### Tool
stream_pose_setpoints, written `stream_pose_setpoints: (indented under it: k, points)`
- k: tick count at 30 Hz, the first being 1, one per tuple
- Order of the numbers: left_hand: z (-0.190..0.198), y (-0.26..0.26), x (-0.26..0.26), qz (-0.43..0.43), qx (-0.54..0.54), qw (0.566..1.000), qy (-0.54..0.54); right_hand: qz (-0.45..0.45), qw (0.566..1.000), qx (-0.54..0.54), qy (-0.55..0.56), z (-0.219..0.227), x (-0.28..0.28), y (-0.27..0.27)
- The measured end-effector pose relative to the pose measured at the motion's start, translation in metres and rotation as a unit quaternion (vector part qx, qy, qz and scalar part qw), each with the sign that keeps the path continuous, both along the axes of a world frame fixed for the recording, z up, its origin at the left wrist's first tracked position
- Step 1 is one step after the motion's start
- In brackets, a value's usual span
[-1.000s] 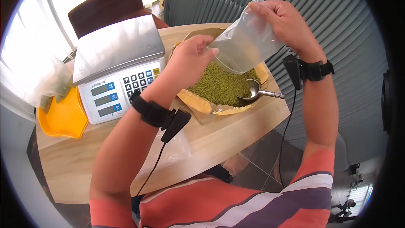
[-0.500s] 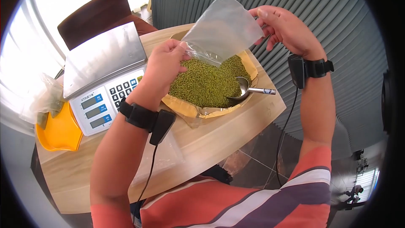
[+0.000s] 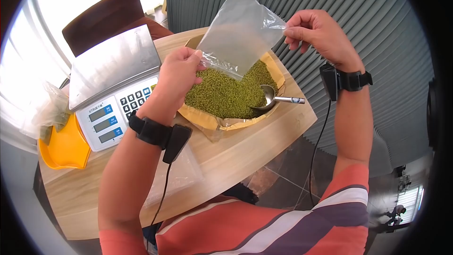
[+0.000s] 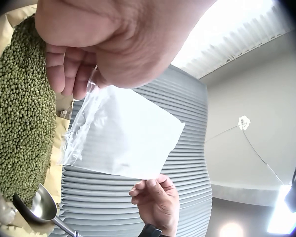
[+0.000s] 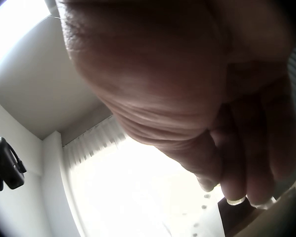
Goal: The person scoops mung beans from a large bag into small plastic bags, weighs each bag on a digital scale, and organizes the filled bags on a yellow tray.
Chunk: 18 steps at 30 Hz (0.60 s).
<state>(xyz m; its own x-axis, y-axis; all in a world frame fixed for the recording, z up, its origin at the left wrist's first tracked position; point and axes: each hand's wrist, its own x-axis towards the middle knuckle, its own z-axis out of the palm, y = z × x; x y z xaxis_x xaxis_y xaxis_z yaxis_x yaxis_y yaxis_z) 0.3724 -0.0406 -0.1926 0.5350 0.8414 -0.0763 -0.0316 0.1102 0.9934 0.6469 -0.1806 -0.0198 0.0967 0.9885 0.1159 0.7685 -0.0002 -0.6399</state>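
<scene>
A clear plastic zip bag (image 3: 238,30), flat and with nothing visible inside, is stretched between both hands. My left hand (image 3: 177,73) pinches one corner at the zip edge, which hangs low over the green beans (image 3: 219,97). At the opposite side, my right hand (image 3: 318,35) pinches another corner between thumb and index finger. The left wrist view shows the bag (image 4: 128,133) spread below the left palm, with the right hand (image 4: 158,205) at its far corner. The beans fill an open brown paper sack (image 3: 207,120), and a metal scoop (image 3: 269,99) lies half sunk in them.
Left of the sack stands a digital scale (image 3: 115,75) with a steel platform. Beside it are a yellow scoop-shaped tray (image 3: 66,144) and a filled plastic bag (image 3: 54,106). Flat clear plastic (image 3: 179,174) lies on the wooden table (image 3: 245,156) near its front edge.
My left hand has taken hold of the zip-edge corner. The right hand has shifted its grip to a corner, and the bag is now spread flatter and further left in view.
</scene>
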Motion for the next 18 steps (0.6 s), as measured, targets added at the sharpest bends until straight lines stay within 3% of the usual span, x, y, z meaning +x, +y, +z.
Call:
stream_pose_setpoints:
  k: [8, 12, 15, 18]
  points:
    - [-0.006, 0.0, 0.0, 0.006, 0.013, 1.0, 0.021, -0.002, 0.995, -0.026, -0.096, 0.011, -0.001, -0.003]
    - [-0.004, -0.003, 0.002, 0.003, 0.019, 0.999, 0.035, 0.01, 0.999, 0.02, -0.036, 0.002, -0.01, -0.004]
    - [-0.002, -0.006, 0.003, -0.005, 0.017, 0.999, 0.031, 0.038, 0.997, -0.035, -0.052, 0.005, -0.006, 0.002]
    - [0.0, -0.009, 0.001, -0.007, 0.029, 0.999, 0.033, 0.007, 0.997, -0.069, -0.04, 0.005, -0.002, 0.005]
